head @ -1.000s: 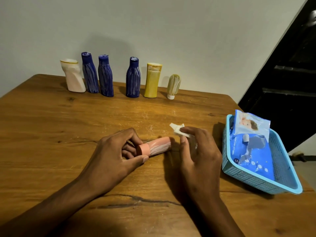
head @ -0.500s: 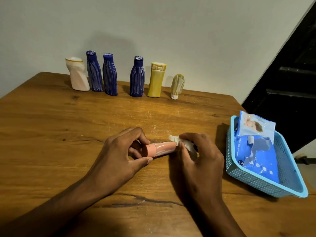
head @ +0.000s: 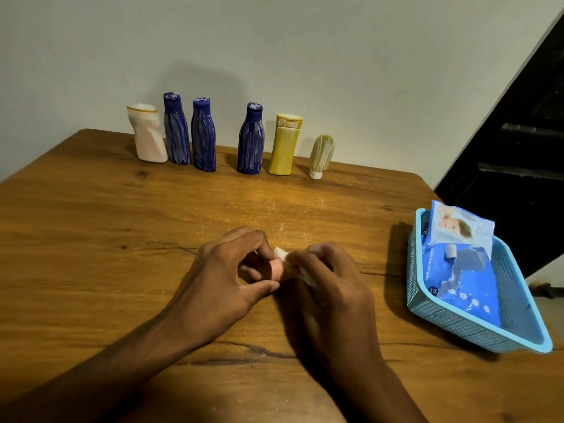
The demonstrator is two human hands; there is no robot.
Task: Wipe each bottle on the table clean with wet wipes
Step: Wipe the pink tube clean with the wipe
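Right hand has closed leftward along the pink bottle since the earlier frames, so only the cap end now shows.

At centre frame, the left hand (head: 224,277) pinches the cap end of the pink bottle (head: 276,270), which lies on its side on the table (head: 91,239). Immediately right, the right hand (head: 328,280) is curled round the bottle body with a wet wipe (head: 282,254) wrapped between fingers and surface. Step in hand: wiping this bottle. Six streaked bottles stand along the upper edge, from the white bottle (head: 148,137) at upper left, apparently not yet wiped. Next move likely calls for setting this bottle aside and fetching another. At right, the basket (head: 476,334) holds the wipes pack (head: 460,270).
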